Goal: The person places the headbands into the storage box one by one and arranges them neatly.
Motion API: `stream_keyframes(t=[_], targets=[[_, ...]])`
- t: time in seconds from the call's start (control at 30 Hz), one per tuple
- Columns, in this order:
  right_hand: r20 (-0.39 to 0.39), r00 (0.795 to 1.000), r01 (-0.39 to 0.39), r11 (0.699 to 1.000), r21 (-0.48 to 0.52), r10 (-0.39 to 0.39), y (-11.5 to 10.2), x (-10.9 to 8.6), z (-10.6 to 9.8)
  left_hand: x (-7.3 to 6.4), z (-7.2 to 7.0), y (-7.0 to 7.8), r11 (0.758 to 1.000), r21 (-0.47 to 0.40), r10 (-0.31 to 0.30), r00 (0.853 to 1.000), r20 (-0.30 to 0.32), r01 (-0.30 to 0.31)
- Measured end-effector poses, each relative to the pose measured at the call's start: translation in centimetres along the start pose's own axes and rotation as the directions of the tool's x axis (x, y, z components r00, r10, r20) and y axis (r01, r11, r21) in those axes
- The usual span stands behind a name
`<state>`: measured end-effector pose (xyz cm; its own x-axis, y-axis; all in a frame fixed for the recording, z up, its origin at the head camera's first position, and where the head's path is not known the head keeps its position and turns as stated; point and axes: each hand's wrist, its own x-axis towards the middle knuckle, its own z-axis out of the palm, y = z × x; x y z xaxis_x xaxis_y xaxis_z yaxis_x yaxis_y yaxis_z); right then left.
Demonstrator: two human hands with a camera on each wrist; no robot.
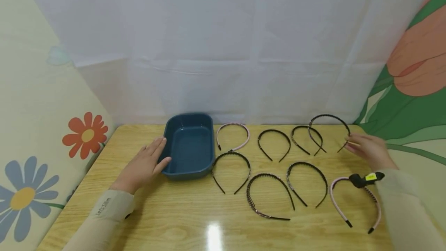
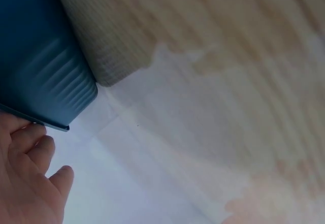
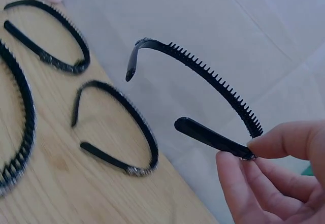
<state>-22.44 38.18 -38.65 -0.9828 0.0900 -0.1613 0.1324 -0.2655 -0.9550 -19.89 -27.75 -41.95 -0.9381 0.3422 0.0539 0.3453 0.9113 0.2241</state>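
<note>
My right hand (image 1: 371, 150) pinches one end of a black toothed headband (image 3: 218, 82) between thumb and fingers, lifted at the back right. Behind that headband in the head view lies another black headband (image 1: 306, 127) on the table. With mostly straight fingers, my left hand (image 1: 143, 164) touches the left rim of a deep blue rectangular basin (image 1: 189, 174). The left wrist view shows fingertips (image 2: 35, 130) at the basin's rim. Nothing lies inside the basin.
Several headbands are spread over the wooden table (image 1: 181, 216), among them a pink headband (image 1: 247, 136) beside the basin and a pink-and-black headband (image 1: 336, 200) under the right forearm. A white cloth (image 1: 195, 49) hangs behind the table's back edge.
</note>
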Motion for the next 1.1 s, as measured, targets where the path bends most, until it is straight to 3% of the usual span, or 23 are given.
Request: stream_keyframes(t=[0.27,0.37,0.57,0.97,1.1], targets=[[0.053,0.999,0.008,1.0,-0.022,-0.007,0.5,0.3,3.4,0.0,-0.1,0.1,1.0,0.019,0.013,1.0,-0.01,-0.012],[0.055,0.998,0.019,1.0,0.006,-0.019,0.7,0.4,4.6,0.0,-0.2,0.1,1.0,0.018,0.018,1.0,-0.015,-0.017],[0.033,0.999,0.005,0.999,-0.037,-0.004,1.2,0.3,6.9,0.0,-0.1,0.1,1.0,0.021,0.02,1.0,-0.012,-0.019],[0.089,0.996,0.029,0.996,-0.088,-0.021,2.9,0.3,11.7,0.0,-0.1,0.1,0.999,0.034,0.022,1.0,-0.011,-0.022],[0.096,0.995,0.017,0.998,-0.058,-0.012,3.3,0.3,13.2,0.0,-0.1,0.1,0.999,0.035,0.02,1.0,-0.014,-0.019]])
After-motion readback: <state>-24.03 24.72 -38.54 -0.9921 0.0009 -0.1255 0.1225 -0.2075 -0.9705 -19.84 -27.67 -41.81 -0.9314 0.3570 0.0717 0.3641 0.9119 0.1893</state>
